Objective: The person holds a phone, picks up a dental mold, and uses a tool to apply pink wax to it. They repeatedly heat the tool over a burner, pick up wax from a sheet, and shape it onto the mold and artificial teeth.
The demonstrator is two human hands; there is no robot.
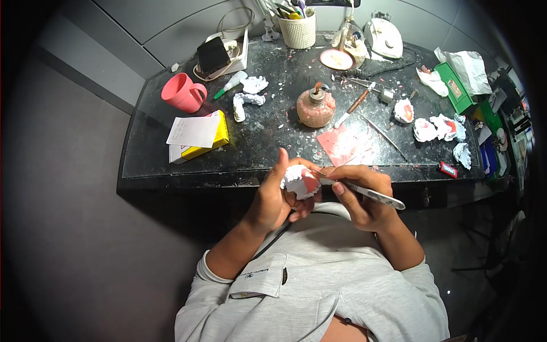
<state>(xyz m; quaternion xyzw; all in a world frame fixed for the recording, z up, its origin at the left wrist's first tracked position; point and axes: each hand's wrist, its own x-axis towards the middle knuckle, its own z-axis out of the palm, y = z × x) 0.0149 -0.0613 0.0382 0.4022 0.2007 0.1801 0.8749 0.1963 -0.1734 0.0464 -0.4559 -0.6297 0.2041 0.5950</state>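
Observation:
My left hand (270, 199) is closed round a white plaster dental cast (294, 187) with pink wax on its right part, held in front of the table's front edge. In a pen-like grip, my right hand (367, 196) has a metal carving knife (383, 198). Its handle points down to the right and its tip is right at the wax. On the table beyond lie a pink wax sheet (335, 149), a wooden-handled wax knife (357, 104) and a thin metal instrument (385, 135). A spirit burner (315, 109) full of pinkish stuff stands behind the sheet.
More plaster casts (425, 130) lie at the right, near a small red box (448, 170) and a green box (454, 91). At left are a pink mug (181, 94), a yellow box (221, 134) under a paper note (192, 131), and plaster pieces (254, 85). A tool pot (298, 32) stands behind.

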